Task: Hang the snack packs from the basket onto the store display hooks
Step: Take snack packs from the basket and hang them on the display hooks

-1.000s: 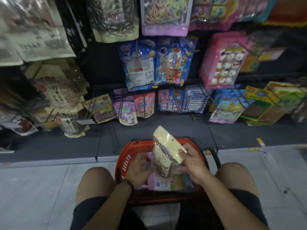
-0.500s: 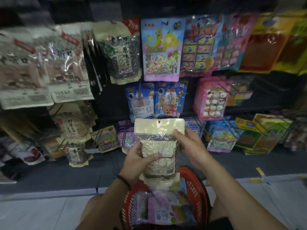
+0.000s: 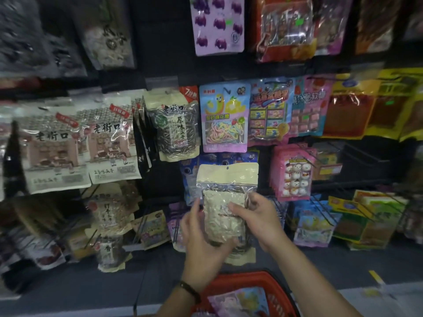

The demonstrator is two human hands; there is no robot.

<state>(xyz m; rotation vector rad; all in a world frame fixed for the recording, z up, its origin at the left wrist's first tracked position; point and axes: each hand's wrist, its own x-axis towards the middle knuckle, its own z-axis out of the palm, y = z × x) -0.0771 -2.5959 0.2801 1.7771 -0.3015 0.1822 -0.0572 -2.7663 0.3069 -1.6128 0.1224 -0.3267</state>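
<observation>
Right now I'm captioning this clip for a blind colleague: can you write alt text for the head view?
The left hand and right hand hold a cream-topped seed pack upright before a dark display wall crowded with hanging snack packs. A red basket holding more packs sits below.

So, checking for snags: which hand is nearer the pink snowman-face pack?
Right. The right hand grips the seed pack at its right edge, just below-left of the pink pack; the left hand holds its left side, farther away.
</observation>
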